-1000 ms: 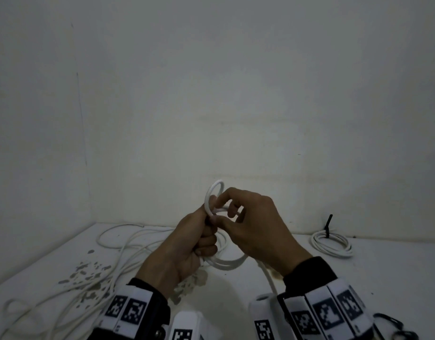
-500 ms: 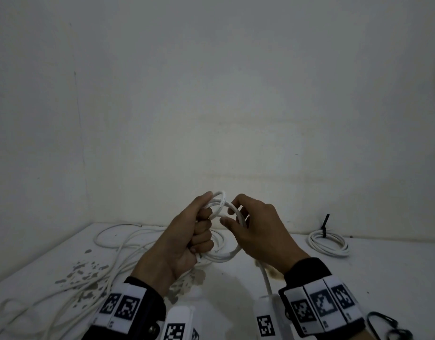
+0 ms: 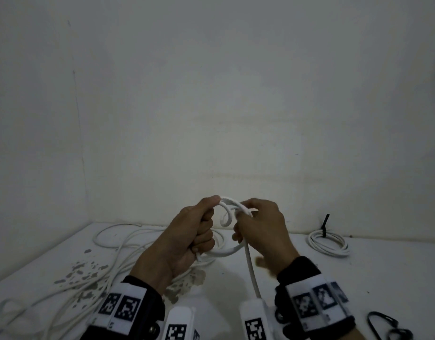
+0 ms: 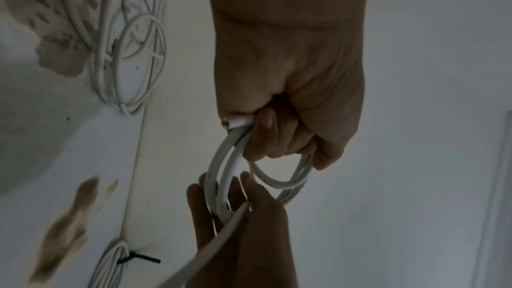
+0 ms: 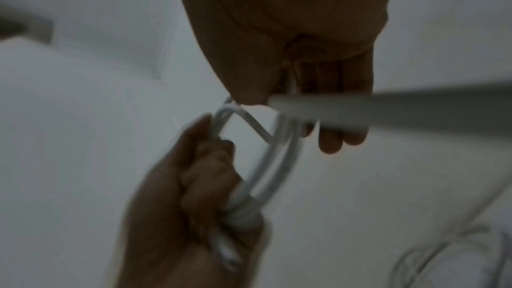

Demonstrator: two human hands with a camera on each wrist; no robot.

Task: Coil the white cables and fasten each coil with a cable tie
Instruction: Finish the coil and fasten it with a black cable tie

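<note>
Filling the lower part of your head view is a white tabletop [image 3: 358, 278], blotched with grey-brown patches of worn paint at lower left, and it meets a plain white wall along the middle of the frame. Across the left half of that surface sprawls a loose tangle of thin white cables [image 3: 108, 256], uncoiled. Above the table, at lower centre, your two hands meet around the white round-jacketed cable you are coiling [image 3: 226, 251].

Your left hand [image 3: 187, 239] is closed in a fist round the gathered loops, thumb on top; in the left wrist view the fingers [image 4: 266, 135] wrap the bundle, and a short cut end of the cable pokes out beside them. Your right hand [image 3: 263, 231] pinches the upper strand of the coil just right of your left thumb, while the free length of cable runs down from it toward the bottom edge of the frame. The right wrist view is blurred, but it shows the loops spanning between both hands.

At the right of the head view, near the wall, lies a finished small coil of white cable [image 3: 328, 244] flat on the table, bound by a black plastic cable tie [image 3: 325, 223] whose tail stands upward. In the lower right corner rest some black loops [image 3: 383, 325], too dim to identify.
</note>
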